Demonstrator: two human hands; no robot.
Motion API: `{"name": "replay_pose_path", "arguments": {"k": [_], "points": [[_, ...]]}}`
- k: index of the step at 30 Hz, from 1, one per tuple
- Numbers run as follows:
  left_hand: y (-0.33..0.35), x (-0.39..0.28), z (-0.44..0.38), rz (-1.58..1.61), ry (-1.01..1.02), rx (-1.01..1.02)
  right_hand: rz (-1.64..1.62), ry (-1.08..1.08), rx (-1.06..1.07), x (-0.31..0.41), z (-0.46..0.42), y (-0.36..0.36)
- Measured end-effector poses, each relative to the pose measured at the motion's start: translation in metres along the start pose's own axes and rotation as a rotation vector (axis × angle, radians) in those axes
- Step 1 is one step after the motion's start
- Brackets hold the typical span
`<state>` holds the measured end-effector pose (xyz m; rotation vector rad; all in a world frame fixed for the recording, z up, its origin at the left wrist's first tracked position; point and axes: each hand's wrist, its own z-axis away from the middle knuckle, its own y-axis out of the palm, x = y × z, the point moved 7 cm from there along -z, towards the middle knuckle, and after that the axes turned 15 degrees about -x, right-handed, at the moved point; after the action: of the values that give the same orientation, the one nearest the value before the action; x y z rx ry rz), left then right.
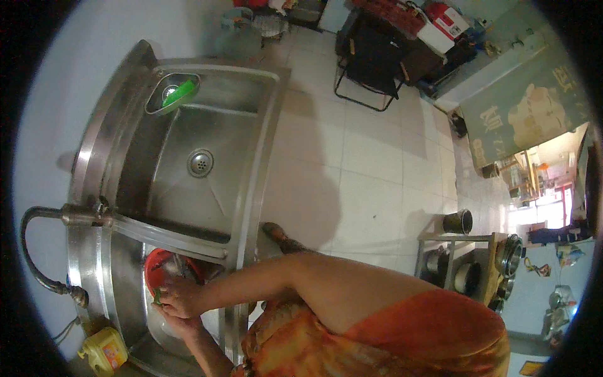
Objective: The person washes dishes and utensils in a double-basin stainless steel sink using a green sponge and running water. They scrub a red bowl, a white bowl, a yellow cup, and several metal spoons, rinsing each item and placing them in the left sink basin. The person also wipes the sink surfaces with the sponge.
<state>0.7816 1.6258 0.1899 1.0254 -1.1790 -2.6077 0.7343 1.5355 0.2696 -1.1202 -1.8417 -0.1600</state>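
Note:
My right hand [181, 296] reaches into the near compartment of a stainless steel sink [249, 179]. Its fingers are closed around a small green piece [157, 297], perhaps a vegetable. Just below it in the picture is my left hand [175, 324], its fingers mostly hidden behind the right one, so its grip cannot be made out. Both hands are at the rim of a red plastic basin [151, 272]. Something dark and something pale lie in this basin, too blurred to name. A pale rounded vessel [162, 337] shows under the left hand.
A gooseneck faucet [28, 245] curves over the sink's left side. The far compartment has a drain strainer [200, 163] and a corner basket [155, 101] with a bright green item [180, 93]. A yellow jug [106, 351] stands beside the sink. Behind me is a pot rack [452, 239].

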Motion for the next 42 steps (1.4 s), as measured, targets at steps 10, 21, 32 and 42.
{"name": "replay_pose_path", "arguments": {"k": [10, 21, 32, 42], "points": [[-0.021, -0.008, 0.004, -0.085, 0.105, -0.230, -0.194, -0.031, 0.518, -0.018, -0.006, 0.003], [0.037, 0.006, 0.011, -0.015, 0.095, -0.381, 0.162, -0.057, 0.138, -0.039, -0.002, 0.030], [-0.021, -0.008, 0.005, 0.220, 0.024, -0.400, 0.059, -0.225, 0.906, 0.002, -0.003, 0.030], [0.032, 0.009, 0.010, 0.046, 0.046, -0.501, 0.295, -0.114, 0.079, -0.026, -0.005, 0.025]]}}
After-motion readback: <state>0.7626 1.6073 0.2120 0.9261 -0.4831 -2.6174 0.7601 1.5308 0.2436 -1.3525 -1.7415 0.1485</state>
